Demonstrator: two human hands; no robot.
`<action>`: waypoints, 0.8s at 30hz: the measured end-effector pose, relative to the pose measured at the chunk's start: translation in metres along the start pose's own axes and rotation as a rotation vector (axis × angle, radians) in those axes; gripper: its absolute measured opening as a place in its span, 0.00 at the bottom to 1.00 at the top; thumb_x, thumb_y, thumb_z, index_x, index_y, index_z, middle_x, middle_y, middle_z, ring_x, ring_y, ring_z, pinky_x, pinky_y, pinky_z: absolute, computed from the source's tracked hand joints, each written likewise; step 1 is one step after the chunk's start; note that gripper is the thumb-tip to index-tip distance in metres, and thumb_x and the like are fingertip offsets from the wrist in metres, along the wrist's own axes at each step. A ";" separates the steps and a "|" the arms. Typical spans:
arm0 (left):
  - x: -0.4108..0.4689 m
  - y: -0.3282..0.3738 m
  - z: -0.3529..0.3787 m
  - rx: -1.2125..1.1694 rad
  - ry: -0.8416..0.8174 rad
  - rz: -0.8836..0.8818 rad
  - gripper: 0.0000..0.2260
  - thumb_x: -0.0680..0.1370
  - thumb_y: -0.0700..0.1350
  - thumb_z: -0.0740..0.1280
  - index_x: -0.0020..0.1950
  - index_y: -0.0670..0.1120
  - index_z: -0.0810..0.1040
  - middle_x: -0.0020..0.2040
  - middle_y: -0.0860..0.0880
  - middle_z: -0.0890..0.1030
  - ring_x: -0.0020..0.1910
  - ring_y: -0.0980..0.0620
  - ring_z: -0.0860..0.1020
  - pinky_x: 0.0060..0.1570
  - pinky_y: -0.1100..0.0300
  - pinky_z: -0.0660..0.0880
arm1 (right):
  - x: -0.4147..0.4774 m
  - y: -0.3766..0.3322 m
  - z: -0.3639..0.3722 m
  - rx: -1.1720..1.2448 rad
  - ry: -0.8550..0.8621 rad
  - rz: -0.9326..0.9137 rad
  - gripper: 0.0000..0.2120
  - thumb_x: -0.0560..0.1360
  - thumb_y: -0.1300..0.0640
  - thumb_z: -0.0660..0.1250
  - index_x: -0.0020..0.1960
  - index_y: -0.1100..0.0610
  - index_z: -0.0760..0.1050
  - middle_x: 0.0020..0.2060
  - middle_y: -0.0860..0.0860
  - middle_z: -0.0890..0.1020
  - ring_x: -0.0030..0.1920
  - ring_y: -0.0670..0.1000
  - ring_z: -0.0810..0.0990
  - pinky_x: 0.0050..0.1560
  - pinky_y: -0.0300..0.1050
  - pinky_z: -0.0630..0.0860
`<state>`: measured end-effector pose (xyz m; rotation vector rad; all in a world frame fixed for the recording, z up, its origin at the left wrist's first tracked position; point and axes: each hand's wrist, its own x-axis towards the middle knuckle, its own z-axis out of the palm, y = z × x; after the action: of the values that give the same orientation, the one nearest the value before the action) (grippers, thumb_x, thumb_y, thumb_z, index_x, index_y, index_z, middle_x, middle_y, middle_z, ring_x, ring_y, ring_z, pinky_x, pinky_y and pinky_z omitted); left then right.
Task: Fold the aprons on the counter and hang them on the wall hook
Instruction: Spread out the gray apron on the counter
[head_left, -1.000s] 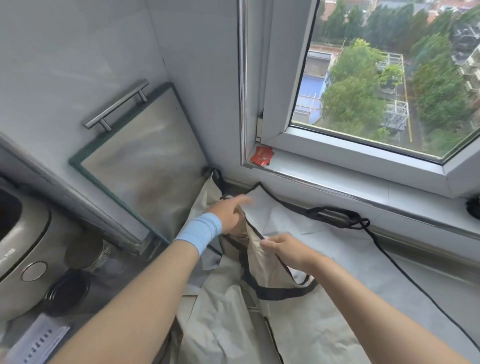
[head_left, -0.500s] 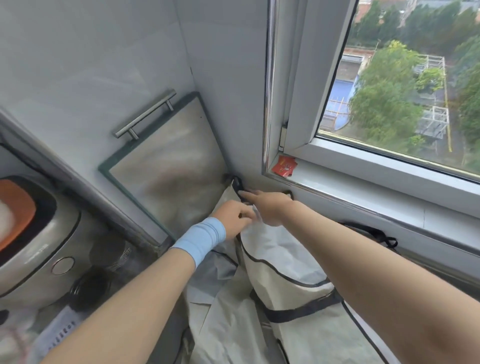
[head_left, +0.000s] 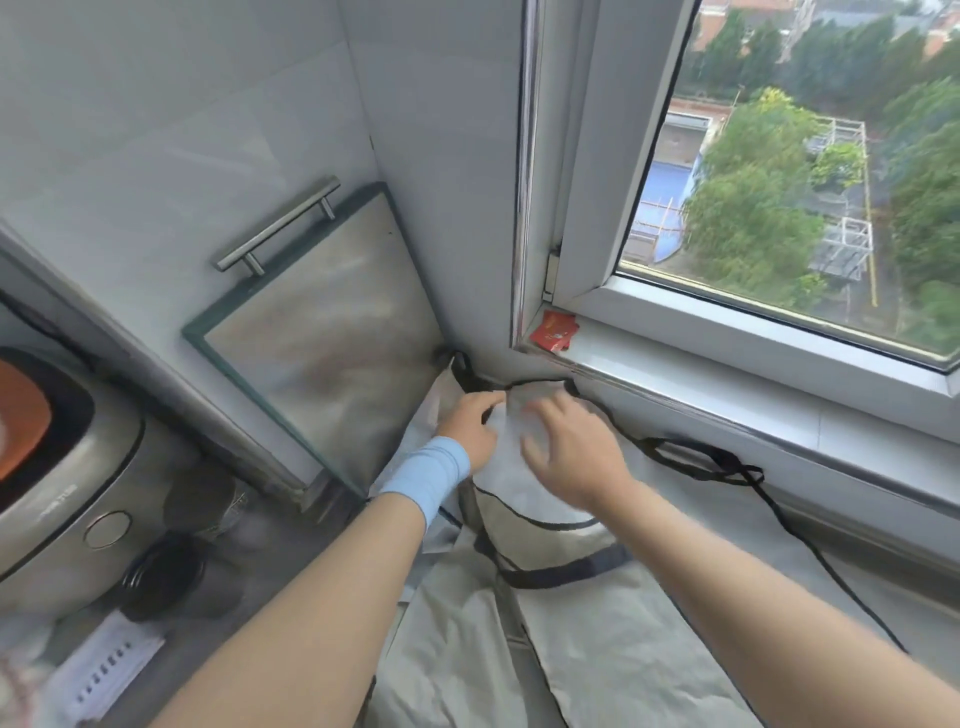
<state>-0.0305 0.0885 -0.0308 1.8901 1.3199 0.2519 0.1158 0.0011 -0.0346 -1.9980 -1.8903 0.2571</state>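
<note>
A pale grey apron (head_left: 623, 649) with black trim lies spread on the counter below the window, its top pushed into the wall corner. Its black strap (head_left: 701, 457) loops along the sill side. My left hand (head_left: 470, 426), with a blue wristband, is closed on the apron's top edge by the black trim near the corner. Just to its right, my right hand (head_left: 571, 452) hovers over or rests on the fabric with fingers spread, blurred, holding nothing. No wall hook is visible.
A glass board (head_left: 322, 332) with a metal handle leans on the wall left of the corner. A rice cooker (head_left: 62, 478) and a dark lid (head_left: 161, 577) sit at the left. A red packet (head_left: 555, 331) lies on the window sill.
My right hand has drawn back from the corner and spread its fingers over the apron. The left hand stays at the apron's top edge. My view has turned further left.
</note>
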 end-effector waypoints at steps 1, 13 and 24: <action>-0.007 -0.003 0.007 -0.027 0.040 0.043 0.24 0.76 0.30 0.57 0.69 0.48 0.73 0.69 0.48 0.70 0.64 0.47 0.74 0.68 0.56 0.67 | -0.019 0.000 0.010 -0.102 -0.176 0.025 0.26 0.74 0.40 0.58 0.67 0.51 0.71 0.59 0.51 0.77 0.59 0.57 0.77 0.56 0.52 0.70; -0.083 -0.045 0.117 0.360 -0.209 0.066 0.22 0.78 0.51 0.61 0.73 0.54 0.66 0.75 0.51 0.64 0.74 0.47 0.60 0.71 0.52 0.62 | -0.100 0.062 0.045 -0.364 0.018 0.088 0.20 0.67 0.61 0.68 0.59 0.56 0.77 0.55 0.57 0.78 0.54 0.61 0.76 0.54 0.56 0.71; -0.100 -0.020 0.133 0.369 0.181 0.047 0.18 0.72 0.37 0.61 0.59 0.49 0.76 0.61 0.48 0.74 0.62 0.44 0.70 0.57 0.55 0.66 | -0.219 0.094 0.034 -0.184 -0.036 0.384 0.43 0.63 0.59 0.69 0.77 0.53 0.59 0.76 0.59 0.60 0.72 0.61 0.63 0.68 0.57 0.68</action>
<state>-0.0130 -0.0601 -0.1056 2.2516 1.5256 0.2176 0.1720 -0.2132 -0.1299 -2.4917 -1.5850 0.2274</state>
